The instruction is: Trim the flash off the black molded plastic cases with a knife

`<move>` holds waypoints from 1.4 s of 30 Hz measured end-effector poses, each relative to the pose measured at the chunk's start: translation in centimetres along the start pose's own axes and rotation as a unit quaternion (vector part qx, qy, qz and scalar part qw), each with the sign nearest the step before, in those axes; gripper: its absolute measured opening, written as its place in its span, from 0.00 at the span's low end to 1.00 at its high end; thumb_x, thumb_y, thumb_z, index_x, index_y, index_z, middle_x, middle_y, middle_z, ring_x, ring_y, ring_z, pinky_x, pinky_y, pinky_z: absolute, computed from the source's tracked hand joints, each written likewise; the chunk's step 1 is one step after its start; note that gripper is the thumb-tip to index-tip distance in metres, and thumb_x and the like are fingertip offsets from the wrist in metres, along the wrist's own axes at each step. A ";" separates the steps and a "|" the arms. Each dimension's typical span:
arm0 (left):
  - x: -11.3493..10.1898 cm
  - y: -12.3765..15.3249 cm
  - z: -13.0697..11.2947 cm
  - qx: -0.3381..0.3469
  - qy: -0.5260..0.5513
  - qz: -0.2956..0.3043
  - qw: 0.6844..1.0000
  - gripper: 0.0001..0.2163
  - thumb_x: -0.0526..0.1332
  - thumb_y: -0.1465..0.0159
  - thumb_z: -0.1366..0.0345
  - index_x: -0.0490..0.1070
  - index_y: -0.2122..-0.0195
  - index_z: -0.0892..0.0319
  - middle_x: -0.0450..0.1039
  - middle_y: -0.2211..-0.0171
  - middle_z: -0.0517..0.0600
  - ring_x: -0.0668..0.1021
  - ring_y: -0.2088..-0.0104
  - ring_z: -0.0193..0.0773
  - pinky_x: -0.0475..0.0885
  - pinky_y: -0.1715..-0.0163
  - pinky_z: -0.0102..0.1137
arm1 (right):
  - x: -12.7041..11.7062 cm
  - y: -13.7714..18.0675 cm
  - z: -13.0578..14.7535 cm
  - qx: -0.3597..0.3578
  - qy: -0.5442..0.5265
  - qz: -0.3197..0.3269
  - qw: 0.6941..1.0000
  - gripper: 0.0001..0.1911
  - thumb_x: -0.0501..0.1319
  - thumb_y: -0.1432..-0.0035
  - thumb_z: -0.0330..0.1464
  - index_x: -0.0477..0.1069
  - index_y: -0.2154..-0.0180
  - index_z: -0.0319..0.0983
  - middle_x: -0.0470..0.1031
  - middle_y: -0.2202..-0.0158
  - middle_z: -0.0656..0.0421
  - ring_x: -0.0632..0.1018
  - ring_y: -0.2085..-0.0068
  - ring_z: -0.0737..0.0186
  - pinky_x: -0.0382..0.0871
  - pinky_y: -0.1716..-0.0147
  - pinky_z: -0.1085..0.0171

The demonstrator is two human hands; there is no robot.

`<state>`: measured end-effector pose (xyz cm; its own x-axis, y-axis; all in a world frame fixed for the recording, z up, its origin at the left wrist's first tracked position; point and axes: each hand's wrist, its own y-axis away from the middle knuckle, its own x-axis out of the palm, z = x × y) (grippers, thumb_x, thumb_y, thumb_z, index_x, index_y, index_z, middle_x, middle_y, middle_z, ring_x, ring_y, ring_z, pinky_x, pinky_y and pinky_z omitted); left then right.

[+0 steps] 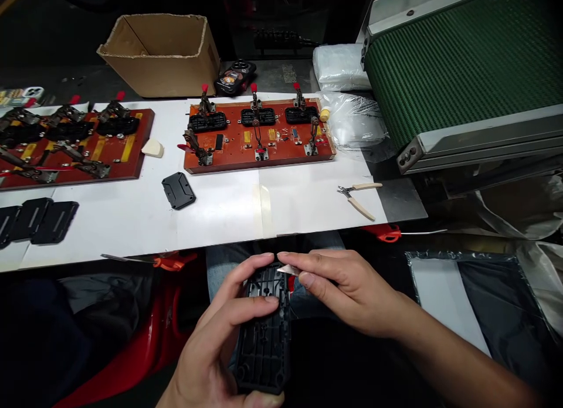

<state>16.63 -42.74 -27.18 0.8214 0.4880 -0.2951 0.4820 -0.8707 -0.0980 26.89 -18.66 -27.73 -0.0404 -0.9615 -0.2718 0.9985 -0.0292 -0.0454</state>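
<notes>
My left hand [220, 332] is wrapped round a black ribbed plastic part [264, 343], held upright above my lap, its ribbed inner side towards me. The thumb presses on the ribs. In my right hand [347, 285] a small pointed metal blade [288, 269] is pinched between thumb and forefinger; its handle is hidden in the hand. The blade lies at the part's upper right edge, and whether it touches there I cannot tell. Both hands are just in front of the white-covered table [220, 220].
Two red-brown clamping fixtures [233, 156] hold black parts. A black cover [178, 190], pale-handled nippers [358, 200] and several black plates [55, 222] lie on the table. Behind stand a cardboard box [162, 74], plastic bags [341, 68] and a green conveyor [466, 68]. Orange-handled tools [173, 260] stick out at the edge.
</notes>
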 end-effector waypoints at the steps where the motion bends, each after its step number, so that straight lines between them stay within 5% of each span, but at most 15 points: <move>1: 0.0 0.0 0.1 0.000 0.003 0.001 1.000 0.24 0.68 0.32 0.58 0.66 0.37 0.54 0.52 0.27 0.64 0.62 0.27 0.59 0.68 0.32 0.52 | 0.0 0.0 0.0 -0.003 -0.001 0.001 1.000 0.20 0.56 0.22 0.29 0.71 0.33 0.40 0.79 0.58 0.59 0.76 0.62 0.64 0.68 0.59 0.66; 7: -0.1 0.0 0.7 0.011 0.024 -0.002 1.000 0.30 0.73 0.39 0.60 0.67 0.37 0.55 0.51 0.26 0.63 0.61 0.27 0.60 0.67 0.31 0.49 | -0.1 0.4 0.2 -0.001 -0.029 0.025 0.999 0.26 0.58 0.22 0.30 0.63 0.27 0.43 0.78 0.42 0.58 0.80 0.49 0.63 0.69 0.49 0.68; 13: -0.4 0.0 1.0 0.016 -0.004 0.025 1.000 0.29 0.71 0.36 0.59 0.67 0.36 0.57 0.52 0.27 0.64 0.60 0.27 0.62 0.67 0.32 0.53 | -0.7 0.7 -0.2 0.088 -0.198 0.090 0.972 0.29 0.61 0.22 0.38 0.59 0.26 0.46 0.74 0.70 0.65 0.74 0.70 0.65 0.67 0.66 0.66; 16: -0.6 0.0 1.1 0.017 -0.025 0.029 0.999 0.28 0.69 0.34 0.56 0.66 0.36 0.57 0.51 0.27 0.66 0.61 0.27 0.63 0.68 0.33 0.56 | -0.7 0.9 -0.5 0.123 -0.306 0.068 0.942 0.29 0.66 0.26 0.46 0.65 0.31 0.44 0.69 0.70 0.66 0.69 0.72 0.66 0.63 0.69 0.68; 20: -0.5 -0.4 0.9 0.026 -0.058 0.035 0.997 0.28 0.70 0.36 0.63 0.66 0.36 0.60 0.51 0.27 0.66 0.61 0.27 0.62 0.68 0.33 0.56 | -0.5 0.8 -0.5 0.170 -0.227 -0.028 0.959 0.16 0.71 0.31 0.43 0.73 0.52 0.40 0.71 0.66 0.63 0.69 0.68 0.66 0.63 0.67 0.68; 30: 0.9 -2.1 0.7 0.105 -0.185 0.033 0.977 0.23 0.67 0.39 0.72 0.69 0.42 0.64 0.53 0.28 0.64 0.61 0.28 0.56 0.63 0.30 0.51 | 0.5 -0.4 -0.2 0.167 -0.081 -0.031 0.982 0.08 0.63 0.34 0.32 0.70 0.68 0.39 0.67 0.73 0.66 0.67 0.71 0.68 0.58 0.71 0.67; 35: 0.4 -1.5 0.8 0.068 -0.126 0.024 0.989 0.24 0.66 0.40 0.72 0.69 0.41 0.60 0.53 0.27 0.61 0.62 0.28 0.54 0.65 0.31 0.47 | -0.3 0.1 -0.7 0.168 -0.143 -0.060 0.974 0.03 0.62 0.31 0.32 0.72 0.60 0.40 0.67 0.70 0.66 0.67 0.70 0.66 0.63 0.69 0.68; 39: -0.2 -0.7 1.2 0.031 -0.038 0.013 0.999 0.22 0.67 0.35 0.61 0.68 0.40 0.56 0.52 0.27 0.62 0.63 0.28 0.57 0.68 0.33 0.50 | -0.8 -0.1 -0.4 0.113 -0.069 -0.013 0.991 0.17 0.60 0.23 0.35 0.70 0.37 0.42 0.78 0.50 0.61 0.78 0.52 0.63 0.69 0.50 0.66; 42: -0.5 -0.3 1.3 0.020 -0.001 0.003 1.000 0.22 0.65 0.31 0.53 0.68 0.41 0.56 0.52 0.27 0.64 0.64 0.28 0.59 0.69 0.34 0.52 | -0.7 -0.3 0.1 0.070 -0.017 -0.010 0.997 0.17 0.57 0.21 0.33 0.72 0.35 0.41 0.78 0.44 0.60 0.78 0.46 0.63 0.68 0.44 0.67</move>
<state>15.68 -42.81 -28.25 0.8236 0.4827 -0.2977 0.4647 -0.8753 -0.1337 26.58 -17.97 -27.47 -0.0612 -0.9690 -0.2394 0.9929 -0.0835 0.0842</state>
